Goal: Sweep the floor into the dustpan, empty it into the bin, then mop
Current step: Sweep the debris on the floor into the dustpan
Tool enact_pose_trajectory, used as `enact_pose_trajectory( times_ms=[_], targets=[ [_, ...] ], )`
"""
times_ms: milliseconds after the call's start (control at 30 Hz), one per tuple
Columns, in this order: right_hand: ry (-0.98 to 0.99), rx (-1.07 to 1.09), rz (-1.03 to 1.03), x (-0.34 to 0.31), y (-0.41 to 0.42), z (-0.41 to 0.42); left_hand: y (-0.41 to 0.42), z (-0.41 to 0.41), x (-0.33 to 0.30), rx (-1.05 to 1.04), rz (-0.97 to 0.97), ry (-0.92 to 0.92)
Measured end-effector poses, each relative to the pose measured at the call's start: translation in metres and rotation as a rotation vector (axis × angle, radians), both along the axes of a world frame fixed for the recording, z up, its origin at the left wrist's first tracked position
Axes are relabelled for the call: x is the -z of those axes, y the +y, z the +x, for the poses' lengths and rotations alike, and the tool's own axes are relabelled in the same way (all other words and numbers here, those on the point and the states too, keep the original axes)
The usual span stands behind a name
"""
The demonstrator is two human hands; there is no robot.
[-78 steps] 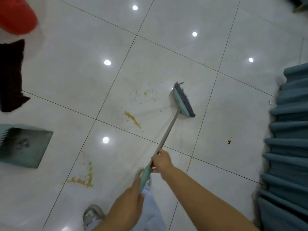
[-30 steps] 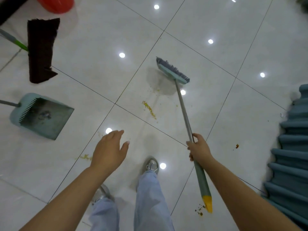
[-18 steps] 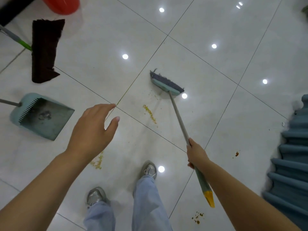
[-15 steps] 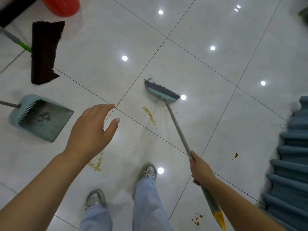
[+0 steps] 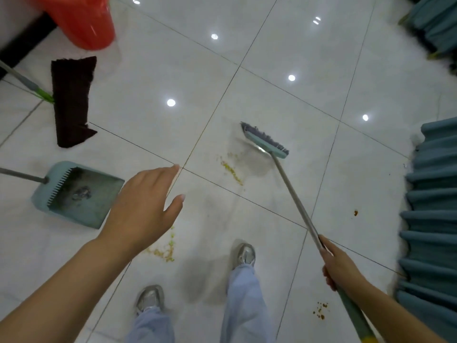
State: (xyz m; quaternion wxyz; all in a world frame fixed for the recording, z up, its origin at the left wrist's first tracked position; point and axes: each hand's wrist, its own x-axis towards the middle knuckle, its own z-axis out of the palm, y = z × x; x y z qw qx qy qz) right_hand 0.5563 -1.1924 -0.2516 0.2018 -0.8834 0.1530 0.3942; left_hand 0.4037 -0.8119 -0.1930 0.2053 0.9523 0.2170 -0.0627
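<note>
The right hand [image 5: 340, 264] at lower right is gripping the broom [image 5: 265, 142] handle, its head resting mid-frame beside yellow crumbs [image 5: 231, 169] on the floor [image 5: 284, 45]. The left hand [image 5: 146, 209] is hovering open and empty, near the dustpan [image 5: 74, 194] lying at left.

The dustpan [image 5: 74, 194] lay on the floor [image 5: 284, 45]. Behind the dustpan lay the mop head [image 5: 71, 100], and behind that the bin [image 5: 81, 21]. Right of the dustpan hovered the left hand [image 5: 143, 209], then crumbs [image 5: 231, 169], then the broom head [image 5: 264, 139]. The right hand [image 5: 338, 266] held the broom far right of the dustpan.
</note>
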Motion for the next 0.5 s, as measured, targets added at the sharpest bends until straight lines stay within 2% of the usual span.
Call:
enact_pose_trajectory(
  times_ms=[133,267,500],
  targets=[
    [-0.024,0.174,0.011,0.035,0.045,-0.007,0.025,-0.023,-0.006,0.127,0.118,-0.006],
    [0.029,0.208,0.035,0.064,0.072,-0.039,0.039,-0.039,-0.006,0.186,0.144,-0.011],
    [0.152,0.282,0.148,0.025,0.079,-0.153,0.025,-0.05,0.012,0.214,0.079,0.087]
  ],
)
